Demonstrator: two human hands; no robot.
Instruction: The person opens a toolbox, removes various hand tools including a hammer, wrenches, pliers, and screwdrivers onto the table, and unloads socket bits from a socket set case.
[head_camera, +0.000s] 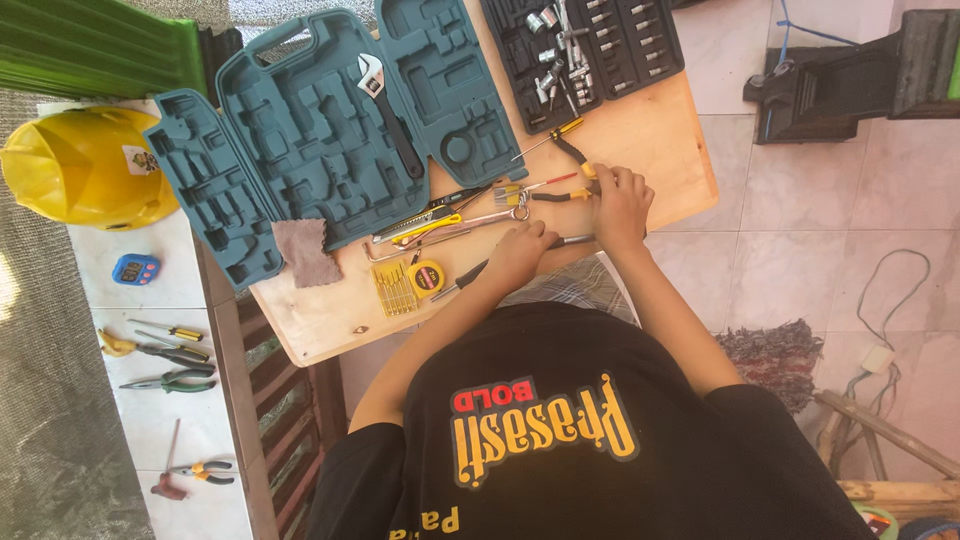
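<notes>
The left hand (520, 250) is closed around a dark metal rod (570, 240) lying on the wooden board (660, 150). The right hand (620, 200) is curled over yellow-handled pliers (575, 155); its grip detail is hidden. Just beside the hands lie a tape measure (427, 277), utility knife (425, 228) and screwdriver set (392, 290). The open teal tool case (300, 130), holding an adjustable wrench (385, 105), occupies the board beyond them.

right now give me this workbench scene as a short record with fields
surface: pale wooden board
left hand: left hand on a dark-handled metal tool, grip unclear
right hand: right hand at yellow-handled pliers
case: open teal plastic tool case with an adjustable wrench inside
nearby: yellow tape measure, grey cloth, black socket tray
off board: yellow hard hat
</notes>
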